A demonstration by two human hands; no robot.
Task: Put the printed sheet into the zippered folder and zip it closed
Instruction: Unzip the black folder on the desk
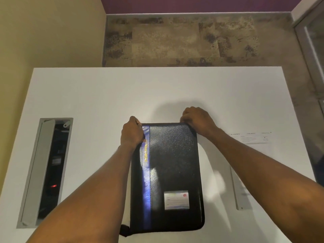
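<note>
Head camera view, looking down: a dark zippered folder [168,174] lies flat and closed on a white desk [98,95], its blue spine stripe lettered "PORTFOLIO" in gold running along the left side and a small card window [176,200] near the lower right. The person's left hand [132,133] grips the folder's top left corner, fingers curled shut around the edge. The right hand [197,121] is bunched at the top right corner, fingers [186,118] pressed together as if pinching something at the edge; what they hold cannot be made out. A printed sheet [252,137] lies on the desk well to the right of the folder. A black pull strap [124,230] hangs at the folder's lower left corner. An open cable hatch [47,172] is set into the desk at far left.
</note>
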